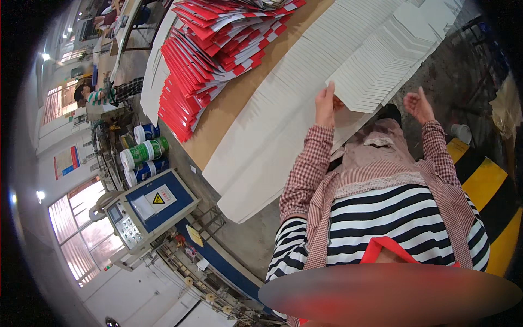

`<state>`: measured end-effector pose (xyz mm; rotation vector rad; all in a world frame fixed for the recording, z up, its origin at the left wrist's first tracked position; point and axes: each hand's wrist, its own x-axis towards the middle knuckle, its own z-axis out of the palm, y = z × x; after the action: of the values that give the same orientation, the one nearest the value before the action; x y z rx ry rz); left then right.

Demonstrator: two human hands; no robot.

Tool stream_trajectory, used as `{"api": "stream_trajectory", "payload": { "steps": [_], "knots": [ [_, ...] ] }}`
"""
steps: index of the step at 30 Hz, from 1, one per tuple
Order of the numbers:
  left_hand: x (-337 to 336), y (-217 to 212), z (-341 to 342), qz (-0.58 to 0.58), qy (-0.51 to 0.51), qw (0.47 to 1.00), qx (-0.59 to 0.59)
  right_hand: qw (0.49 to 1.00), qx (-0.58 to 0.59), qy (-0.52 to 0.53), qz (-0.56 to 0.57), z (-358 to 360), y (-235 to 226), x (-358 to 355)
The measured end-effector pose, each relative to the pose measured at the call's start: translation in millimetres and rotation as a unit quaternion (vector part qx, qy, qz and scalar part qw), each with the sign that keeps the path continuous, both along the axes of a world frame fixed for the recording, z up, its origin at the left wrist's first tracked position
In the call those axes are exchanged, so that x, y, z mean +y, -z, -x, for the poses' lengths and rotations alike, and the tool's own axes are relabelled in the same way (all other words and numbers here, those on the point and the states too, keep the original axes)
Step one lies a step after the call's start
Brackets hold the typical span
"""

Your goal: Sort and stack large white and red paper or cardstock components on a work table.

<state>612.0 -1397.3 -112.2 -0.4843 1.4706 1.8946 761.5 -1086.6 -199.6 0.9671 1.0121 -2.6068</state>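
My left hand (325, 106) is at the near left end of a fanned row of folded white card pieces (376, 60). Its thumb points up along the edge of the end piece, and the other fingers are partly hidden behind that piece. To the right, beyond the row's edge, my right hand (419, 107) is raised over the floor. Its fingers are loosely bent and apart, with nothing in them. Under and beside the row, long overlapping white sheets (261, 141) run diagonally across the table.
A brown board strip (218, 128) separates the white sheets from fanned piles of red and white printed packets (210, 60). Left are paint-type buckets (144, 152) and a blue-topped machine (155, 201). A yellow and black striped surface (485, 182) lies right. Another person (103, 95) stands far left.
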Motion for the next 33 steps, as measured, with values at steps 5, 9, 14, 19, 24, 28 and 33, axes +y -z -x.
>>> {"api": "stream_trajectory", "payload": {
  "steps": [5, 9, 14, 19, 24, 28, 33],
  "knots": [
    [21, -54, 29, -0.006, 0.064, 0.989, 0.131, 0.994, -0.015, -0.095, 0.059, 28, -30, -34],
    [0, -15, 33, 0.103, 0.099, 0.975, 0.170, 0.964, 0.076, 0.130, 0.220, 65, 4, -10],
    [-11, 63, 44, 0.388, 0.241, 0.843, 0.285, 0.947, -0.185, 0.252, -0.079, 73, 61, 11],
    [-40, 64, 51, 0.410, 0.223, 0.840, 0.277, 0.945, -0.178, 0.249, -0.112, 99, 21, -38],
    [-29, 66, 48, 0.372, 0.214, 0.860, 0.277, 0.942, -0.217, 0.201, -0.158, 89, 56, -9],
    [-33, 68, 51, 0.364, 0.219, 0.855, 0.299, 0.950, -0.178, 0.181, -0.182, 82, 96, -1],
    [-28, 61, 51, 0.346, 0.209, 0.878, 0.257, 0.958, -0.157, 0.170, -0.172, 82, 105, 3]
  ]
}}
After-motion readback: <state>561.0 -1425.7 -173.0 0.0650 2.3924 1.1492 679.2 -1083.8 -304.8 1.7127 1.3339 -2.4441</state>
